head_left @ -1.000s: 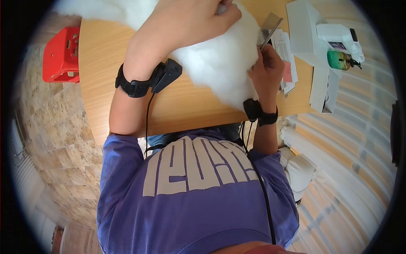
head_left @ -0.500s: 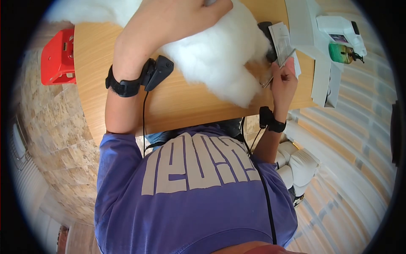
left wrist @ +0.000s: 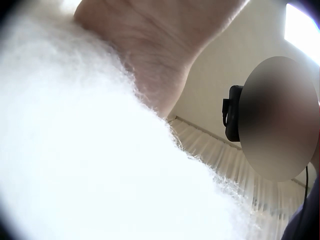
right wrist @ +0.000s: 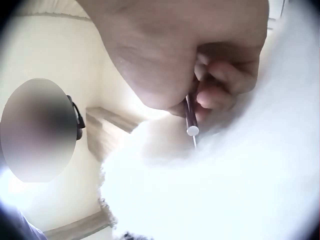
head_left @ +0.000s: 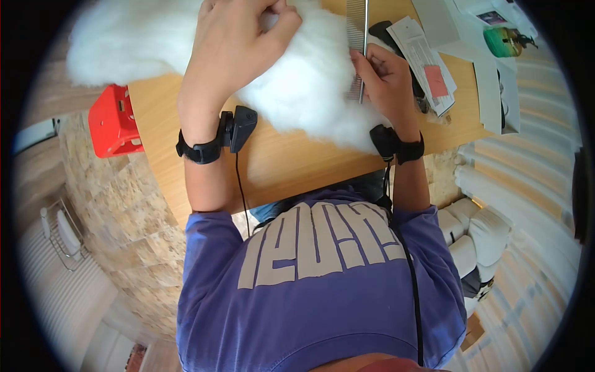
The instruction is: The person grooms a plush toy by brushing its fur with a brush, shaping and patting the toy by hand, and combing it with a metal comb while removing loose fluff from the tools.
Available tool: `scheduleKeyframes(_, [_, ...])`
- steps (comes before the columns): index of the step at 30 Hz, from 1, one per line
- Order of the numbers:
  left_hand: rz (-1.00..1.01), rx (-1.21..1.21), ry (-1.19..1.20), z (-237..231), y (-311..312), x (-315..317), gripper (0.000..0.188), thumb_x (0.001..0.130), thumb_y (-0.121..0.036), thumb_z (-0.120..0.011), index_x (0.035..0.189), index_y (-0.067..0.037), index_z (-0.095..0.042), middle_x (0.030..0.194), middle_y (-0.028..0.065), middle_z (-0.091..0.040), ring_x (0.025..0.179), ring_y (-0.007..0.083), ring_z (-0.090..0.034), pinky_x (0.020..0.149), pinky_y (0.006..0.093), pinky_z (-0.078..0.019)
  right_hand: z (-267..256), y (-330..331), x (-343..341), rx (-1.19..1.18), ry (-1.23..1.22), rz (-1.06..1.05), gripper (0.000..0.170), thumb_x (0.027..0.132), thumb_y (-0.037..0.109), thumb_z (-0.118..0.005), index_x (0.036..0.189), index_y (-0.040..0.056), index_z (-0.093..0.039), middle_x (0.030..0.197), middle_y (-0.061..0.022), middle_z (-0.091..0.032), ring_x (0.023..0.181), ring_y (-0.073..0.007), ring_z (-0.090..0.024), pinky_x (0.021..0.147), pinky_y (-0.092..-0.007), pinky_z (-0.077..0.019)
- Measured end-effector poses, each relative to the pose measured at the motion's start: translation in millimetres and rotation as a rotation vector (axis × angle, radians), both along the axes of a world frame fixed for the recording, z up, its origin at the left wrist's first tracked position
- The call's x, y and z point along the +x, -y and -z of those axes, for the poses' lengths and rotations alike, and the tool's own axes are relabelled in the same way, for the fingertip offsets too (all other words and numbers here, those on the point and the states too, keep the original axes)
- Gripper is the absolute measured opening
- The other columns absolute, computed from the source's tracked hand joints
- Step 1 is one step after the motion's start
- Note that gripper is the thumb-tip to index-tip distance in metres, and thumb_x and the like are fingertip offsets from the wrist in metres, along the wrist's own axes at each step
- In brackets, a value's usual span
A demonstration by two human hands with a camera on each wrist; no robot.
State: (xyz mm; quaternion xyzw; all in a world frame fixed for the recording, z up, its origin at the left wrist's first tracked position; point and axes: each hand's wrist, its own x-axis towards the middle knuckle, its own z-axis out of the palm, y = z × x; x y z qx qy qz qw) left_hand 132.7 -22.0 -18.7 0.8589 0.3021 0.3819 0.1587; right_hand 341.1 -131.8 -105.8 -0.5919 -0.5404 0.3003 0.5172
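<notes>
A large mass of white, fluffy fur lies across the table. My right hand pinches a metal comb by its spine, and the comb's teeth lie against the right part of the fur. In the right wrist view the round end of the comb's spine pokes out below the curled fingers, close over the fur. My left hand grips the fur near the top of the head view, thumb and fingers curled, the fingertips partly hidden. The left wrist view shows its palm against the fur.
Papers with a pink slip lie right of the comb, beside a black object. A white box and a green pump bottle stand at the table's right edge. A red stool is at the left.
My right hand has carried the comb from the fur to beside the papers, then back left onto the fur. My left hand stays on the fur while the head view has shifted.
</notes>
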Motion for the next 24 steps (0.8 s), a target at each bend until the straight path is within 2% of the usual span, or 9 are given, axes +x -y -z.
scheduleKeyframes(2, [-0.004, -0.158, -0.005, -16, 9, 3, 0.013, 0.081, -0.007, -0.061, 0.073, 0.003, -0.057, 0.071, 0.0198, -0.062, 0.071, 0.0392, -0.060, 0.068, 0.0441, -0.0460, 7, 1, 9, -0.107, -0.072, -0.049, 0.037, 0.099, 0.022, -0.071, 0.073, -0.0001, -0.056, 0.059, 0.0066, -0.048, 0.055, -0.0021, -0.037, 0.048, -0.0242, -0.0267])
scheduleKeyframes(6, [0.018, -0.123, 0.019, 3, 0, 2, 0.012, 0.080, -0.005, -0.060, 0.073, 0.005, -0.058, 0.071, 0.0202, -0.062, 0.069, 0.0372, -0.060, 0.065, 0.0425, -0.0460, 20, 9, 23, -0.250, -0.114, 0.010, 0.039, 0.099, 0.024, -0.071, 0.072, -0.0003, -0.057, 0.059, 0.0058, -0.047, 0.054, -0.0027, -0.037, 0.049, -0.0246, -0.0273])
scheduleKeyframes(8, [0.017, -0.143, 0.022, 4, -1, 2, 0.013, 0.080, -0.005, -0.061, 0.073, 0.005, -0.059, 0.070, 0.0206, -0.062, 0.067, 0.0353, -0.060, 0.064, 0.0411, -0.0463, 38, 12, 40, -0.223, 0.045, 0.090, 0.040, 0.097, 0.027, -0.072, 0.071, -0.0009, -0.057, 0.057, 0.0028, -0.050, 0.055, -0.0031, -0.042, 0.049, -0.0269, -0.0311])
scheduleKeyframes(12, [0.034, -0.154, 0.041, 5, -1, 0, 0.013, 0.080, -0.005, -0.061, 0.074, 0.006, -0.059, 0.070, 0.0209, -0.061, 0.066, 0.0344, -0.059, 0.064, 0.0409, -0.0463, 48, 26, 65, -0.309, 0.138, 0.176, 0.041, 0.095, 0.028, -0.073, 0.071, -0.0018, -0.058, 0.056, -0.0024, -0.053, 0.054, -0.0060, -0.045, 0.050, -0.0303, -0.0340])
scheduleKeyframes(14, [0.005, -0.197, 0.010, 1, 1, 0, 0.013, 0.080, -0.005, -0.061, 0.073, 0.006, -0.059, 0.069, 0.0205, -0.061, 0.066, 0.0337, -0.059, 0.064, 0.0411, -0.0464, 52, 34, 72, -0.337, 0.508, 0.337, 0.042, 0.095, 0.029, -0.072, 0.071, -0.0024, -0.058, 0.055, -0.0053, -0.051, 0.053, -0.0084, -0.044, 0.050, -0.0316, -0.0344])
scheduleKeyframes(17, [0.059, -0.081, 0.067, 9, -6, -1, 0.013, 0.081, -0.005, -0.062, 0.074, 0.006, -0.060, 0.068, 0.0203, -0.061, 0.063, 0.0312, -0.059, 0.063, 0.0406, -0.0462, 34, 51, 63, -0.239, 0.538, 0.379, 0.041, 0.096, 0.026, -0.071, 0.070, -0.0027, -0.057, 0.054, -0.0067, -0.051, 0.051, -0.0111, -0.044, 0.051, -0.0315, -0.0352])
scheduleKeyframes(21, [0.026, -0.188, 0.108, 14, -1, 4, 0.013, 0.081, -0.004, -0.062, 0.075, 0.007, -0.060, 0.067, 0.0201, -0.061, 0.059, 0.0294, -0.058, 0.060, 0.0395, -0.0454, -14, 64, 24, -0.191, 0.422, 0.536, 0.041, 0.096, 0.024, -0.071, 0.068, -0.0016, -0.056, 0.054, -0.0062, -0.052, 0.049, -0.0115, -0.049, 0.049, -0.0311, -0.0364])
scheduleKeyframes(23, [-0.010, -0.165, 0.187, 18, -1, 7, 0.014, 0.083, -0.004, -0.062, 0.075, 0.007, -0.060, 0.064, 0.0183, -0.059, 0.056, 0.0244, -0.056, 0.057, 0.0364, -0.0432, -30, 72, -6, -0.077, 0.233, 0.509, 0.040, 0.096, 0.023, -0.072, 0.067, 0.0003, -0.056, 0.052, -0.0042, -0.052, 0.046, -0.0110, -0.048, 0.046, -0.0312, -0.0353])
scheduleKeyframes(24, [0.006, -0.164, 0.175, 13, 2, 7, 0.014, 0.083, -0.004, -0.062, 0.075, 0.007, -0.060, 0.064, 0.0183, -0.059, 0.056, 0.0244, -0.056, 0.057, 0.0364, -0.0432, -32, 76, -21, -0.005, 0.236, 0.391, 0.040, 0.096, 0.023, -0.072, 0.067, 0.0013, -0.055, 0.051, -0.0046, -0.051, 0.044, -0.0121, -0.046, 0.045, -0.0312, -0.0341])
